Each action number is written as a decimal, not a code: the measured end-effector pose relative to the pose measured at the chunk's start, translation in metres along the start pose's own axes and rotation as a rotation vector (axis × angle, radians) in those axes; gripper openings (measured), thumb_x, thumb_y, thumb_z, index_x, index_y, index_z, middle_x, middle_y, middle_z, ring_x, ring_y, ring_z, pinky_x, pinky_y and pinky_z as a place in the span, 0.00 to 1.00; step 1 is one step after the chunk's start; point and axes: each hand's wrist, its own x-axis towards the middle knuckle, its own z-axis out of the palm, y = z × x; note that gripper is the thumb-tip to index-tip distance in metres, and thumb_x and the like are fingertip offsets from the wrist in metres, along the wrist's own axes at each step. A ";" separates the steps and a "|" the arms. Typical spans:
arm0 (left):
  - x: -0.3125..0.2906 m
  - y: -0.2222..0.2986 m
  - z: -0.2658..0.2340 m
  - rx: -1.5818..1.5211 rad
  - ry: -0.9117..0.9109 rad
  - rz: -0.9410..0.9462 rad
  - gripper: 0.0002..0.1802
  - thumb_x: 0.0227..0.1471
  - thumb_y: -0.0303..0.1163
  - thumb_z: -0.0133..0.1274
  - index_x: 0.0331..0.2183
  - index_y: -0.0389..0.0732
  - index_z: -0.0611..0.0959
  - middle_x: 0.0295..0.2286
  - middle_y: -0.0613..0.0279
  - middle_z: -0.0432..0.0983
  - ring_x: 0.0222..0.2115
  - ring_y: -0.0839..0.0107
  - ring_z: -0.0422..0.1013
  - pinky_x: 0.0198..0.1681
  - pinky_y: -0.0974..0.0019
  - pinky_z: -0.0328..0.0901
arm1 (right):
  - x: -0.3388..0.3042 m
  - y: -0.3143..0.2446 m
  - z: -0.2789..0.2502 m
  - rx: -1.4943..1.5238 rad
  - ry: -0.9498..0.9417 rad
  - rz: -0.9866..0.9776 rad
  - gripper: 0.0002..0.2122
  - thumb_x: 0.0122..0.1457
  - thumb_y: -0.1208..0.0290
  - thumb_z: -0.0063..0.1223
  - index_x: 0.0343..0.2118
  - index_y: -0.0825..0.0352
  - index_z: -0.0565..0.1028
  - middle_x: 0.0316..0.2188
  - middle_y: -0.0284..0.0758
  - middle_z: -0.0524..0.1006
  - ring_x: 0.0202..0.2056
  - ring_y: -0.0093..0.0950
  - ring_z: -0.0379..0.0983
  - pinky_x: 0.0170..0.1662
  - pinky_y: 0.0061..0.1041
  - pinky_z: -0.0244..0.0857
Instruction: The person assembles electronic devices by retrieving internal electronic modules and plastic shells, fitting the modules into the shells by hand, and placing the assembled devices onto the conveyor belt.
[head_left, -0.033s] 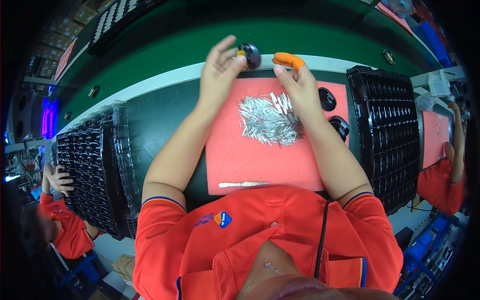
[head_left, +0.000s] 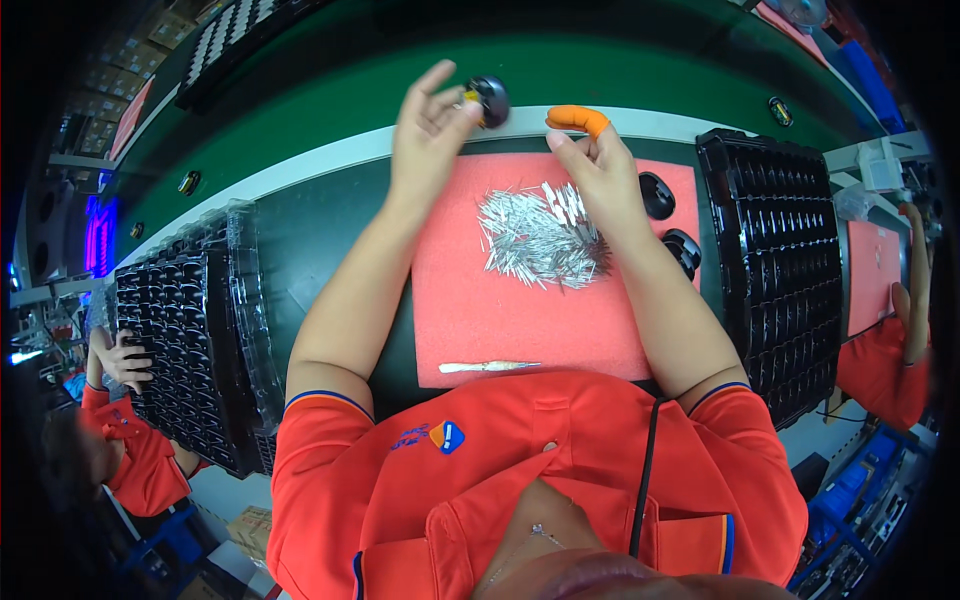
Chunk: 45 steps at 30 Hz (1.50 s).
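Over the green belt's near edge, my left hand point(head_left: 430, 130) pinches a small dark rounded case point(head_left: 490, 101) with a yellow bit on its side. The case is slightly blurred. My right hand point(head_left: 600, 165) has orange covers on its fingers; its thumb and forefinger come close together, and whatever may be between them is too small to make out. Below the hands, a heap of thin silvery-white strips point(head_left: 540, 240) lies on a pink foam mat point(head_left: 520, 325). Two black cases, an upper one point(head_left: 656, 196) and a lower one point(head_left: 682, 252), sit beside my right forearm.
A white pen-like tool point(head_left: 490, 367) lies along the mat's near edge. Stacked black moulded trays stand at the right point(head_left: 775, 270) and left point(head_left: 180, 350). Beyond runs the green belt point(head_left: 330, 120), carrying several small dark items. Co-workers in red shirts are at both sides.
My left hand has shifted slightly left and away from me, carrying the dark case. The right hand has stayed almost where it was.
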 end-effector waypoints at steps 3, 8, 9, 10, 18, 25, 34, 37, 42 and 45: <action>0.024 -0.009 -0.035 0.223 0.125 0.083 0.34 0.50 0.30 0.58 0.56 0.37 0.63 0.41 0.50 0.72 0.40 0.71 0.71 0.44 0.71 0.67 | -0.003 -0.001 -0.004 -0.463 -0.085 -0.107 0.12 0.54 0.68 0.56 0.37 0.71 0.75 0.25 0.34 0.68 0.25 0.22 0.63 0.29 0.22 0.58; 0.054 -0.020 -0.083 0.643 0.324 0.112 0.30 0.50 0.37 0.58 0.53 0.40 0.69 0.39 0.52 0.76 0.38 0.71 0.72 0.41 0.70 0.66 | -0.004 0.016 -0.006 -0.591 -0.237 -0.360 0.09 0.51 0.70 0.57 0.32 0.69 0.75 0.28 0.40 0.71 0.29 0.34 0.68 0.34 0.31 0.63; 0.058 -0.022 -0.092 0.738 0.321 0.076 0.30 0.51 0.39 0.57 0.53 0.40 0.69 0.39 0.52 0.76 0.39 0.71 0.72 0.43 0.70 0.65 | -0.004 0.016 -0.006 -0.613 -0.287 -0.468 0.08 0.50 0.71 0.57 0.31 0.69 0.75 0.29 0.42 0.71 0.31 0.38 0.70 0.36 0.34 0.64; 0.063 -0.025 -0.100 0.834 0.317 0.041 0.30 0.52 0.41 0.56 0.53 0.40 0.70 0.39 0.51 0.76 0.40 0.71 0.71 0.45 0.70 0.63 | -0.005 0.014 -0.005 -0.659 -0.290 -0.460 0.07 0.49 0.72 0.57 0.29 0.69 0.75 0.29 0.44 0.73 0.35 0.42 0.70 0.40 0.37 0.64; 0.070 -0.024 -0.097 0.941 0.281 -0.022 0.30 0.57 0.48 0.45 0.56 0.41 0.67 0.45 0.50 0.73 0.50 0.58 0.68 0.53 0.63 0.59 | -0.008 0.008 0.000 -0.818 -0.286 -0.381 0.07 0.50 0.71 0.56 0.28 0.70 0.75 0.28 0.44 0.73 0.35 0.42 0.71 0.40 0.38 0.65; 0.068 -0.026 -0.106 0.799 0.395 0.068 0.26 0.58 0.46 0.44 0.53 0.39 0.71 0.49 0.51 0.70 0.51 0.60 0.65 0.55 0.63 0.57 | -0.012 -0.001 -0.008 -0.816 -0.277 -0.395 0.10 0.52 0.67 0.54 0.32 0.70 0.76 0.30 0.45 0.74 0.33 0.42 0.72 0.40 0.38 0.65; 0.072 -0.038 -0.117 0.645 0.412 0.128 0.22 0.57 0.41 0.48 0.49 0.39 0.74 0.44 0.53 0.74 0.47 0.64 0.69 0.52 0.66 0.59 | -0.013 -0.047 -0.093 -0.977 0.075 -0.231 0.16 0.53 0.61 0.57 0.38 0.69 0.76 0.30 0.42 0.74 0.29 0.33 0.73 0.33 0.29 0.66; 0.078 -0.042 -0.121 0.622 0.393 0.158 0.21 0.57 0.38 0.50 0.49 0.38 0.74 0.44 0.52 0.74 0.46 0.67 0.70 0.51 0.67 0.61 | -0.011 -0.025 -0.125 -1.101 -0.053 -0.126 0.17 0.53 0.60 0.57 0.36 0.72 0.77 0.32 0.44 0.76 0.34 0.35 0.75 0.39 0.30 0.67; 0.077 -0.046 -0.124 0.622 0.379 0.156 0.21 0.56 0.35 0.49 0.50 0.37 0.73 0.45 0.53 0.74 0.48 0.67 0.68 0.53 0.66 0.60 | -0.018 -0.019 -0.120 -0.953 -0.122 0.033 0.16 0.52 0.60 0.57 0.34 0.71 0.78 0.32 0.45 0.75 0.35 0.36 0.74 0.39 0.30 0.66; 0.077 -0.044 -0.123 0.588 0.388 0.137 0.20 0.55 0.33 0.50 0.50 0.37 0.73 0.45 0.53 0.74 0.49 0.68 0.68 0.53 0.66 0.59 | -0.017 -0.019 -0.119 -0.928 -0.143 0.064 0.17 0.52 0.59 0.57 0.35 0.71 0.77 0.32 0.45 0.76 0.36 0.37 0.74 0.40 0.30 0.66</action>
